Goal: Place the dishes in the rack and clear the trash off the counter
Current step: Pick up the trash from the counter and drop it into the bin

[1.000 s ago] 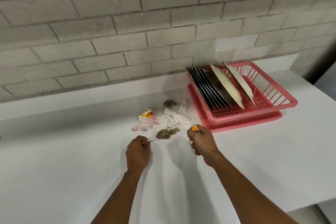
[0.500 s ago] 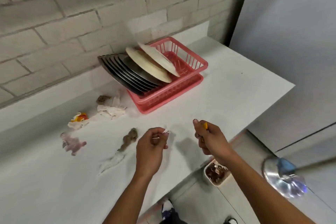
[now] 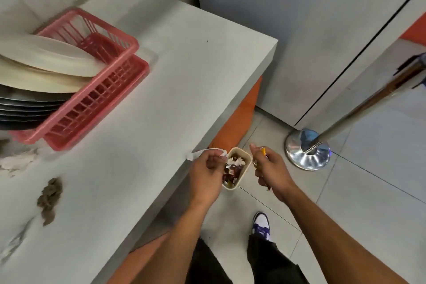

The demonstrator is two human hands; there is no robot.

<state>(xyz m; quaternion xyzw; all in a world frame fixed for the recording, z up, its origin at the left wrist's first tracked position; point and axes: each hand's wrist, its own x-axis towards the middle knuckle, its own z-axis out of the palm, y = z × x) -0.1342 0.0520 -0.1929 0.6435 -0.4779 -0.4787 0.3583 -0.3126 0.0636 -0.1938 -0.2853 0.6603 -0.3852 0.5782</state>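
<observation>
My view has swung right since half a second ago, and both hands have moved off the pale grey desk [image 3: 184,64] to above the small beige bin [image 3: 239,150] on the floor below its front edge. My left hand [image 3: 205,173] pinches a white paper scrap [image 3: 196,153] in a narrow grip. My right hand [image 3: 272,168] grips a crumpled yellow wrapper [image 3: 263,151]. A brown crumpled wad [image 3: 49,196] remains on the desk near the plate-filled pink plastic rack [image 3: 96,104].

Even, soft light; motion-blurred rack [image 3: 92,90]; wide-angle edge distortion.
</observation>
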